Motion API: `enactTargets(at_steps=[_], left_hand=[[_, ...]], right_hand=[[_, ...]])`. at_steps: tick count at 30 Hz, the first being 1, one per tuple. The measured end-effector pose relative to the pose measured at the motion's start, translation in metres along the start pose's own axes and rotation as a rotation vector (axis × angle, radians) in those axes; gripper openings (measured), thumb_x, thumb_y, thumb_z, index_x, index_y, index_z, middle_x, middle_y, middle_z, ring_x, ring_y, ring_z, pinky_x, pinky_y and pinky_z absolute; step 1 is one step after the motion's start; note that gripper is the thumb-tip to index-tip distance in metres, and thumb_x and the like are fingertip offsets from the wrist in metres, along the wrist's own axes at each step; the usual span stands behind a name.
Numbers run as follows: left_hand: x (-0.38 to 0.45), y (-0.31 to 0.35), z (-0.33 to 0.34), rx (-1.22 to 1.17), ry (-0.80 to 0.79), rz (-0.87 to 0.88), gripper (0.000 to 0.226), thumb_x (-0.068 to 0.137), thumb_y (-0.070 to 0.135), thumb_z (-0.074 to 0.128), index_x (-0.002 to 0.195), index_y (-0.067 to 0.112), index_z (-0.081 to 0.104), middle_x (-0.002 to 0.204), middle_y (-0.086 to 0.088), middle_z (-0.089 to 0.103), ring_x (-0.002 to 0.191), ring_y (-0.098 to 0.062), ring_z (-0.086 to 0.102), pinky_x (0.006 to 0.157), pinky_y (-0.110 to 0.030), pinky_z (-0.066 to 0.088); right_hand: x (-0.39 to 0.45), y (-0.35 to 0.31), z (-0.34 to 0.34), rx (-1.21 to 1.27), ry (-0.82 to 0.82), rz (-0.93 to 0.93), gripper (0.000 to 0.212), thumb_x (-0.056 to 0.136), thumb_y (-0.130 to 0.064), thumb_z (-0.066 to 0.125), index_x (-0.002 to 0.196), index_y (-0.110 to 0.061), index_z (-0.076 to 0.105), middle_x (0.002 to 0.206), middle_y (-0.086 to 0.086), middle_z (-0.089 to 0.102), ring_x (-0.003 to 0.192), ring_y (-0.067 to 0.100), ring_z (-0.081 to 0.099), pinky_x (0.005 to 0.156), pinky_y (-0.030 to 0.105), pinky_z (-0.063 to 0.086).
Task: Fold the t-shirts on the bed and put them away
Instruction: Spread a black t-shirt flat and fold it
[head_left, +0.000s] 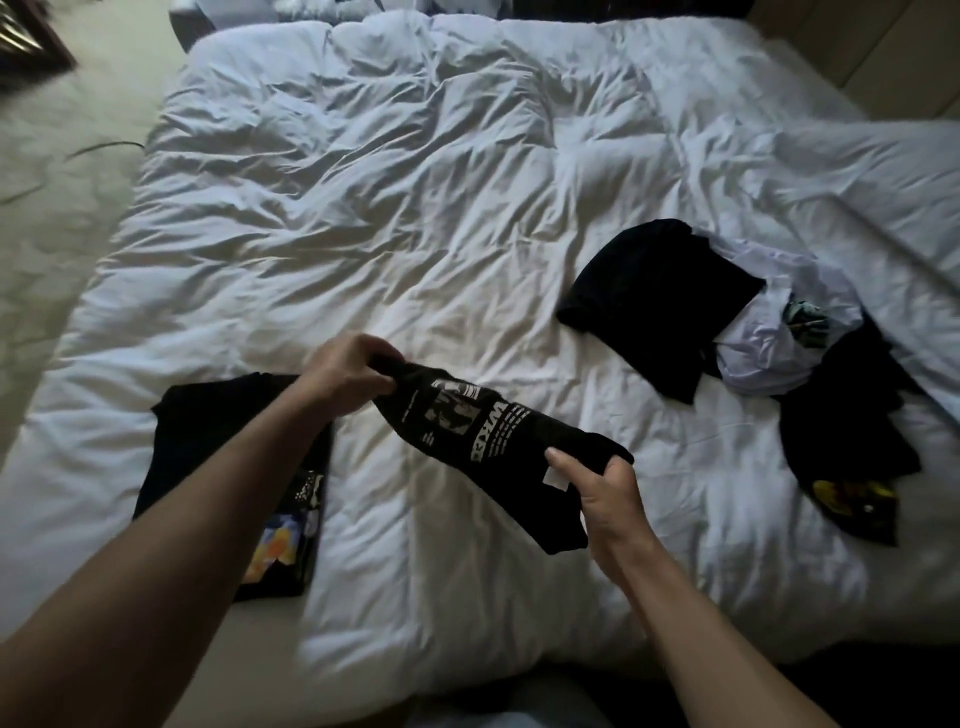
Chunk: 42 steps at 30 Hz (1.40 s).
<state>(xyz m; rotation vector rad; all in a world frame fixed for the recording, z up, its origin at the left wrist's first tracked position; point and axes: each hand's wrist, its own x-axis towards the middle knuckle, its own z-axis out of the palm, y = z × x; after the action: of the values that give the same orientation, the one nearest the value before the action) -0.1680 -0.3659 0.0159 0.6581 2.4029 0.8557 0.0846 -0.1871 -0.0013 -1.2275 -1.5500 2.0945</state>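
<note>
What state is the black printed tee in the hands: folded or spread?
Neither: the black printed tee is bunched lengthwise, held above the duvet between the left hand and right hand, each grip closed on one end. No clean folds visible.

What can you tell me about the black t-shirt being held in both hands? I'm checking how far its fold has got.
The black printed t-shirt looks like soft knit cloth, bunched into a long narrow band, not yet a neat fold. White print of blocks and lettering faces up, and a small white tag shows near one end. The left hand grips its far end and the right hand its near end, so it hangs slanted just above the white duvet.
</note>
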Motion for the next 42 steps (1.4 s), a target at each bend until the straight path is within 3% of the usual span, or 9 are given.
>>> enactTargets(at_steps=[4,9,13,16,19,26,30,35,42], left_hand=[[-0.022,-0.003,0.007,0.144,0.120,0.088,0.013,0.082,0.010,0.076,0.095,0.013,0.078,0.092,-0.009,0.070,0.089,-0.027,0.067,0.082,-0.034,0.053],[-0.068,-0.009,-0.001,0.049,0.133,0.298,0.007,0.089,0.010,0.071,0.093,0.016,0.071,0.117,-0.004,0.059,0.104,-0.019,0.059,0.091,-0.024,0.043],[-0.109,0.004,-0.009,-0.204,0.043,0.332,0.011,0.090,0.025,0.062,0.092,0.015,0.065,0.084,0.003,0.066,0.078,-0.012,0.062,0.072,-0.022,0.048],[-0.112,0.004,-0.009,-0.394,0.039,0.270,0.018,0.090,0.023,0.062,0.091,0.006,0.066,0.074,0.002,0.061,0.069,-0.004,0.056,0.063,-0.015,0.044],[-0.076,-0.011,0.010,-0.406,0.102,0.125,0.014,0.095,0.017,0.064,0.089,0.005,0.068,0.075,-0.003,0.063,0.068,-0.008,0.056,0.062,-0.021,0.044],[0.068,-0.093,0.104,-0.404,0.298,-0.302,0.013,0.096,0.025,0.062,0.095,0.015,0.070,0.093,-0.007,0.072,0.083,-0.019,0.065,0.076,-0.031,0.050],[0.118,-0.128,0.132,-0.485,0.364,-0.378,0.017,0.091,0.027,0.069,0.105,0.016,0.068,0.101,-0.005,0.070,0.094,-0.020,0.066,0.083,-0.032,0.053],[0.121,-0.142,0.134,-0.591,0.278,-0.361,0.012,0.088,0.012,0.072,0.095,0.018,0.065,0.090,-0.002,0.068,0.080,-0.016,0.065,0.073,-0.028,0.052],[0.106,-0.155,0.138,-0.470,0.536,-0.537,0.012,0.087,0.021,0.072,0.095,0.017,0.064,0.097,-0.008,0.070,0.087,-0.022,0.066,0.085,-0.039,0.054]], right_hand=[[-0.002,-0.001,-0.013,-0.357,-0.018,-0.105,0.018,0.085,-0.014,0.074,0.102,-0.009,0.069,0.096,0.006,0.074,0.094,0.022,0.070,0.081,0.037,0.056],[-0.026,-0.013,-0.024,-0.844,0.308,-0.314,0.036,0.083,-0.023,0.077,0.105,0.005,0.070,0.124,0.018,0.053,0.120,0.035,0.047,0.100,0.044,0.043],[-0.046,-0.022,-0.037,-0.718,0.253,-0.695,0.046,0.079,-0.011,0.081,0.121,-0.002,0.064,0.142,-0.002,0.045,0.140,0.029,0.033,0.111,0.045,0.035],[-0.034,-0.048,-0.037,-0.470,0.046,-0.460,0.024,0.086,-0.019,0.074,0.109,-0.019,0.071,0.120,-0.015,0.065,0.121,0.004,0.058,0.103,0.031,0.047],[0.022,-0.057,-0.026,-0.497,-0.011,-0.320,0.006,0.089,-0.024,0.072,0.086,-0.019,0.073,0.081,-0.010,0.075,0.084,0.010,0.072,0.077,0.030,0.057],[0.199,0.008,0.019,-0.732,-0.084,-0.103,0.026,0.087,-0.035,0.071,0.093,-0.009,0.071,0.089,0.004,0.072,0.093,0.025,0.068,0.082,0.036,0.052],[0.277,0.036,0.033,-0.823,-0.101,-0.107,0.032,0.086,-0.039,0.071,0.096,-0.009,0.069,0.095,0.006,0.072,0.093,0.024,0.067,0.085,0.036,0.053],[0.310,0.040,0.040,-0.868,-0.111,-0.117,0.033,0.084,-0.041,0.074,0.094,-0.010,0.072,0.093,0.005,0.073,0.091,0.022,0.067,0.079,0.030,0.049],[0.312,0.036,0.079,-0.916,-0.178,-0.172,0.055,0.075,-0.060,0.071,0.106,-0.014,0.068,0.116,0.009,0.061,0.109,0.025,0.060,0.100,0.038,0.047]])
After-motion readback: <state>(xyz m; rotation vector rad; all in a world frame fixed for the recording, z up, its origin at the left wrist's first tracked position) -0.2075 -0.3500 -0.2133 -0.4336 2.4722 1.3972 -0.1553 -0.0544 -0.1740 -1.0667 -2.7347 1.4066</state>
